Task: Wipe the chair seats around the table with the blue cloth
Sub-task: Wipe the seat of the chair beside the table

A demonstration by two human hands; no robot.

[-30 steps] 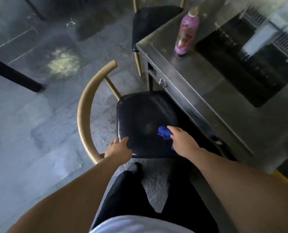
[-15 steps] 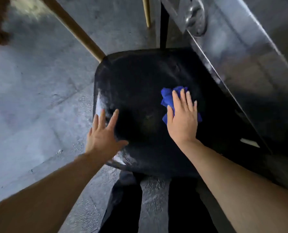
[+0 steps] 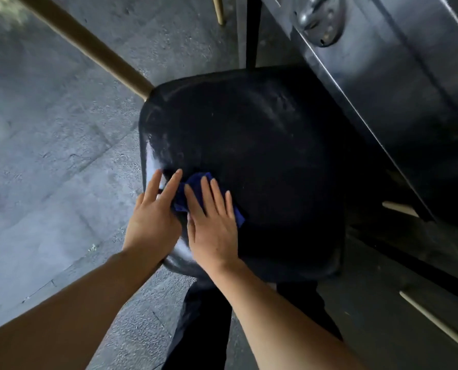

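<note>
Grey concrete floor point(image 3: 49, 169), mottled and scuffed, fills the left side of the view. A metal table point(image 3: 398, 84) with a dull reflective side panel stands at upper right, bearing a round metal knob point(image 3: 320, 21) near its top edge. Dark trousers point(image 3: 203, 324) appear at bottom centre.

Bare arms, dark trousers

Both forearms are uncovered to the frame's edge, no sleeves, watch or rings showing; black trousers point(image 3: 201, 329) cover the legs below.

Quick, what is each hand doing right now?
Left hand: open, flat on the seat.
Right hand: open, fingers straight, pressing the cloth.
</note>
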